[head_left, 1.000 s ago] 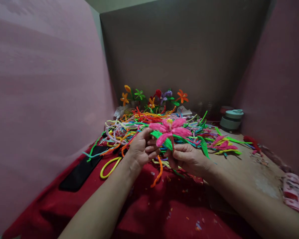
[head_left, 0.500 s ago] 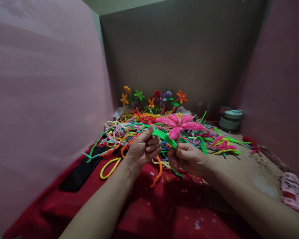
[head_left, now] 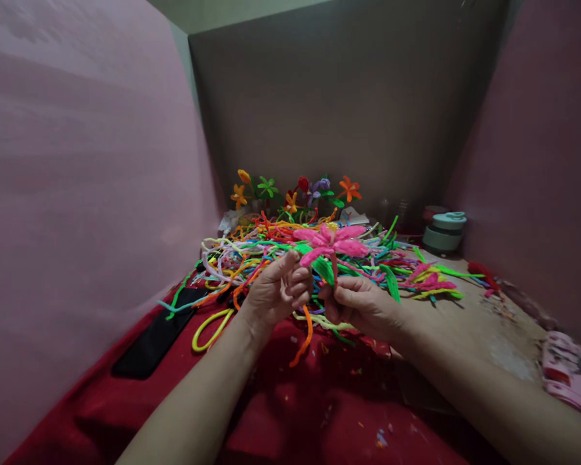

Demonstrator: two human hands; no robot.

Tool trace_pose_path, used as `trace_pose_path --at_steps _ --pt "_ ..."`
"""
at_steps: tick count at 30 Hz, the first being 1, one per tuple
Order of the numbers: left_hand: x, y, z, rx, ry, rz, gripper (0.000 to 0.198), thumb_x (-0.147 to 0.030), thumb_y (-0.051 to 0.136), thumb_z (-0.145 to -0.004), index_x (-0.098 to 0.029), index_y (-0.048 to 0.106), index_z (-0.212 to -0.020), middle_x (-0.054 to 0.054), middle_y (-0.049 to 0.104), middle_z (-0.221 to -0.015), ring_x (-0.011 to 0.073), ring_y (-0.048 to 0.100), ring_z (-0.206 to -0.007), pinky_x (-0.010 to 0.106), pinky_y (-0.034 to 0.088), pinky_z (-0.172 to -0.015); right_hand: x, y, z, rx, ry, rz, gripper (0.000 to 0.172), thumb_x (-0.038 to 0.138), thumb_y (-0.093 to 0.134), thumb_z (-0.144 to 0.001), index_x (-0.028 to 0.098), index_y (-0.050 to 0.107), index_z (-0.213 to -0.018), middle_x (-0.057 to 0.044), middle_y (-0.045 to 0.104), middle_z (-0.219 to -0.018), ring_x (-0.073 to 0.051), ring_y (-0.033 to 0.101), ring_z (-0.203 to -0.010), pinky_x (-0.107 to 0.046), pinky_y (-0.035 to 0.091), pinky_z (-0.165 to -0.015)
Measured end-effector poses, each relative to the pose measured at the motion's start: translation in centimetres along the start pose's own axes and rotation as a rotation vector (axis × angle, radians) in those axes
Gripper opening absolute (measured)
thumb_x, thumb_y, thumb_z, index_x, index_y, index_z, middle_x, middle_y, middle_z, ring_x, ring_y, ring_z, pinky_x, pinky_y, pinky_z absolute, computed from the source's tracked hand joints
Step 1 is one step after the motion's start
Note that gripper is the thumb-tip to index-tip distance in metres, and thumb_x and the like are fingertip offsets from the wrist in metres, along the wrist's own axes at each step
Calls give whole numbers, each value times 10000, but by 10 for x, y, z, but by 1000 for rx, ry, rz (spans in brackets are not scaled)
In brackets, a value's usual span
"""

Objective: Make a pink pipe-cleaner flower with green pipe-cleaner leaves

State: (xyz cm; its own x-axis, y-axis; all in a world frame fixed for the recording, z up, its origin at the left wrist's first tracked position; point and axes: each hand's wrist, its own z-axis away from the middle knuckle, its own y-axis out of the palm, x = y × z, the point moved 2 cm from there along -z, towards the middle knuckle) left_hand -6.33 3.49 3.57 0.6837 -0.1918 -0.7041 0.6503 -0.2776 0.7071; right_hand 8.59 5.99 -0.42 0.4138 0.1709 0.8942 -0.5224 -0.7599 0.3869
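Observation:
A pink pipe-cleaner flower with a yellow centre stands upright in front of me. Its stem is pinched low down between the thumb and fingers of my right hand. From the stem a green pipe-cleaner leaf slants up to the left, partly behind a petal. At the leaf's far end is my left hand, its thumb and curled fingers closed at the tip; the exact contact is small and partly hidden. Behind both hands spreads a heap of colourful pipe cleaners.
Several finished flowers stand at the back. A black phone lies left on the red cloth. To the right are a green lidded container, another pink flower piece and a pink object. Walls enclose three sides.
My right hand has brought the pink flower a little left, closer to my left hand. The green leaf now bends more steeply, and my left hand's fingers have loosened slightly.

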Motion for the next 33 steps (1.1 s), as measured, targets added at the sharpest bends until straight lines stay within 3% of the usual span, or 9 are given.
trace_pose_path --at_steps 9,19,26,33 --pt "5 1 -3 -5 7 -1 292 -277 578 -767 -148 413 -563 -75 343 -451 16 231 -301 141 253 -301 -2 0 0 25 22 59 212 318 622 -777 119 668 -835 -25 610 -560 -87 503 -503 -223 303 -514" --pt "8 -2 -5 -25 -22 -83 373 -311 476 -816 -155 384 -490 -68 292 -406 32 260 -318 186 354 -384 -2 4 1 37 49 46 244 341 652 -743 112 671 -824 -28 612 -567 -102 526 -516 -238 343 -535" --pt "8 1 -4 -33 4 -135 357 -347 524 -791 -154 405 -515 -69 323 -416 36 298 -329 208 398 -433 -2 3 1 37 45 54 221 330 638 -759 115 659 -808 -31 620 -575 -100 529 -517 -234 341 -530" --pt "8 3 -2 -6 -7 -156 346 -362 644 -697 -146 415 -554 -60 377 -483 30 349 -367 150 250 -345 -3 -1 0 -24 11 85 218 333 633 -763 120 655 -807 -26 616 -586 -97 516 -532 -231 326 -539"
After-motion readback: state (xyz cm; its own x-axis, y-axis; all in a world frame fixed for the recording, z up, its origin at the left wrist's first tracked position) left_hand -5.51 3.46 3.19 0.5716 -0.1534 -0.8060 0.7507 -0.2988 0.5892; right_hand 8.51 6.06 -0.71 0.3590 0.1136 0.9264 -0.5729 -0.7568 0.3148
